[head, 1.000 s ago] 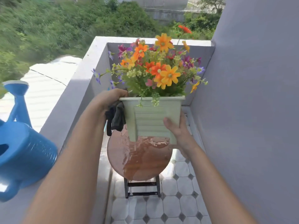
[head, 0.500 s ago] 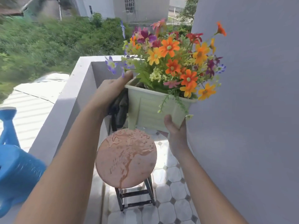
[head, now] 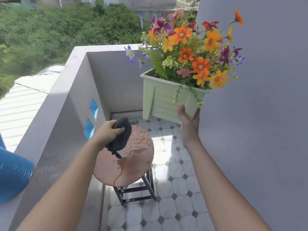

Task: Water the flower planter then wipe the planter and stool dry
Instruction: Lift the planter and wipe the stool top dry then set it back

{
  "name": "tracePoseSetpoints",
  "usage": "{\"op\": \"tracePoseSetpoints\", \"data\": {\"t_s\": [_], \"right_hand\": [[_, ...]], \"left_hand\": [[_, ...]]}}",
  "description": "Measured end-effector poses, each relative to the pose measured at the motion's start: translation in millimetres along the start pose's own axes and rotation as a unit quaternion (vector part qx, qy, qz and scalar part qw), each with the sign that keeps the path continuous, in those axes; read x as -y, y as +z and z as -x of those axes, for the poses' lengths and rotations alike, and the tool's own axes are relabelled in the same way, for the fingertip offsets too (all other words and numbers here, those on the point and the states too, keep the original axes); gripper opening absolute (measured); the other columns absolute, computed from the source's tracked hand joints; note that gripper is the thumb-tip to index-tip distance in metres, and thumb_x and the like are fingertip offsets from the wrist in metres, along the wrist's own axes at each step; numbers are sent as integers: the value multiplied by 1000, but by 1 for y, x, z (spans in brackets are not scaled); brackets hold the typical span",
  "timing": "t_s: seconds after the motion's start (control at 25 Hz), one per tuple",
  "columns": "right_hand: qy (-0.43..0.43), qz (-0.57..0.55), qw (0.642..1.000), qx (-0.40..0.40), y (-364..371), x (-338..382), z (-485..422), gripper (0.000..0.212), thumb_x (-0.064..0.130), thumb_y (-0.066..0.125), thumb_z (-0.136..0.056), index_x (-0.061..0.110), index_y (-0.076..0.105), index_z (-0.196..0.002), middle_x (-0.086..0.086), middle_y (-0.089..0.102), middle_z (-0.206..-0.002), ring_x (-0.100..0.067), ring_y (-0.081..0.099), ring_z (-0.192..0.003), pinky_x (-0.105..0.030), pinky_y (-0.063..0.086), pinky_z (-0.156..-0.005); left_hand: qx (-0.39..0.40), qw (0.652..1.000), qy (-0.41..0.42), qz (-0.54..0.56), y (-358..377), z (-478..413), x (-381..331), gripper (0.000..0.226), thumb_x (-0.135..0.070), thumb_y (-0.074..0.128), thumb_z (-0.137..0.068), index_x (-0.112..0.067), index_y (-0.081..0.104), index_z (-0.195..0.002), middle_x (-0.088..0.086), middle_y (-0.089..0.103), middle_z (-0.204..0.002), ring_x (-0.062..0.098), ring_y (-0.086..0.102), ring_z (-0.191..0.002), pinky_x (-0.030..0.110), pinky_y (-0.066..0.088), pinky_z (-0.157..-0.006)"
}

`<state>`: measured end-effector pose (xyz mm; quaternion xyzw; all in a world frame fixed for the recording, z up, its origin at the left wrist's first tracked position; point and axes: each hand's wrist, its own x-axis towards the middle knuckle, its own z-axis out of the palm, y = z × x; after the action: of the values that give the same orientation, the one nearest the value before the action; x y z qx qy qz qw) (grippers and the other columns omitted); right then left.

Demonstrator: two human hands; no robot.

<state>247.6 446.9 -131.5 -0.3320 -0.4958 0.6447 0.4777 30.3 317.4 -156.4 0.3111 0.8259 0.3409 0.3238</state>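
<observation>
Holding the planter (head: 168, 100) up in the air with the right hand (head: 187, 124), the person keeps it clear of the stool (head: 133, 157), up and to the right of the seat. This hand is clamped on the lower corner of the planter, thumb on the front face, and the planter leans a little. The left hand (head: 109, 132) is closed around a dark cloth (head: 120, 135), just over the back edge of the round seat, where puddles and one long run of water shine. The step now, I think, is to dry the seat. It is good to press the cloth flat and sweep from the far edge toward the near one, so the water is pushed off and not spread. One hand under a corner is a weak hold; the planter must stay level, or more water can drip on the seat. A blue watering can (head: 13, 179) stands on the ledge (head: 55, 144) at the left.
</observation>
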Motion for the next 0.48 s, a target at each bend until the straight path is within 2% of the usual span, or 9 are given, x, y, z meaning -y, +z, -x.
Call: {"op": "tracePoseSetpoints", "data": {"t_s": [0.08, 0.12, 0.2, 0.24, 0.28, 0.32, 0.36, 0.44, 0.48], "right_hand": [[4, 5, 1000, -11, -1, -12, -5, 84, 39, 65, -74, 25, 25, -146, 0, 44, -145, -10, 48, -126, -16, 48, -92], [6, 11, 1000, -11, 0, -17, -7, 85, 41, 66, -73, 25, 24, -146, 0, 44, -144, -9, 49, -125, -16, 48, -89], [15, 15, 1000, -10, 4, -28, -9, 89, 44, 66, -70, 25, 24, -146, 1, 46, -142, -2, 53, -118, -16, 50, -82], [13, 16, 1000, -19, 6, -35, -10, 87, 41, 66, -73, 22, 23, -147, -1, 46, -142, 0, 53, -115, -13, 50, -79], [9, 20, 999, -31, 7, -41, -11, 84, 36, 64, -76, 19, 22, -147, -3, 45, -142, -1, 53, -114, -9, 48, -77], [7, 23, 999, -41, 7, -46, -12, 81, 32, 62, -78, 16, 22, -147, -6, 45, -143, -5, 53, -116, -6, 47, -78], [6, 26, 999, -45, 8, -51, -14, 80, 30, 61, -79, 15, 22, -147, -8, 44, -144, -10, 52, -120, -6, 46, -80], [3, 28, 999, -42, 10, -60, -19, 83, 33, 63, -77, 14, 22, -147, -9, 44, -144, -14, 49, -124, -8, 47, -83], [6, 31, 999, -44, 11, -62, -21, 88, 39, 65, -74, 14, 23, -147, -9, 44, -143, -13, 50, -123, -10, 48, -83]], "left_hand": [[-51, 968, 71, -234, 30, -4, 26, 28, -16, 55, -92, -14, 58, -121, 15, 64, -116, 34, 59, -103, 40, 47, -86], [-35, 946, 86, -310, 50, 0, 41, 34, -16, 52, -93, -18, 53, -127, 16, 59, -124, 36, 55, -113, 45, 45, -93], [97, 912, 68, -393, 94, 20, 73, 50, -26, 48, -95, -19, 34, -142, 10, 35, -150, 34, 29, -139, 58, 32, -105], [164, 889, 54, -424, 113, 32, 88, 61, -37, 46, -95, -18, 22, -148, 4, 19, -158, 31, 14, -144, 60, 23, -108], [179, 871, 64, -453, 126, 44, 98, 67, -45, 40, -95, -17, 14, -150, 0, 10, -160, 29, 7, -146, 60, 18, -110], [154, 864, 96, -469, 130, 49, 108, 65, -49, 34, -96, -16, 18, -149, 1, 13, -159, 28, 11, -146, 58, 18, -110], [108, 866, 144, -466, 128, 51, 110, 59, -47, 30, -96, -13, 34, -145, 4, 27, -155, 29, 25, -142, 57, 25, -108], [33, 877, 241, -414, 115, 38, 111, 45, -33, 32, -95, -9, 61, -119, 11, 60, -131, 30, 53, -124, 50, 43, -98], [14, 890, 271, -367, 108, 28, 111, 38, -24, 36, -95, -5, 63, -114, 14, 63, -125, 31, 57, -120, 46, 45, -97]]}}
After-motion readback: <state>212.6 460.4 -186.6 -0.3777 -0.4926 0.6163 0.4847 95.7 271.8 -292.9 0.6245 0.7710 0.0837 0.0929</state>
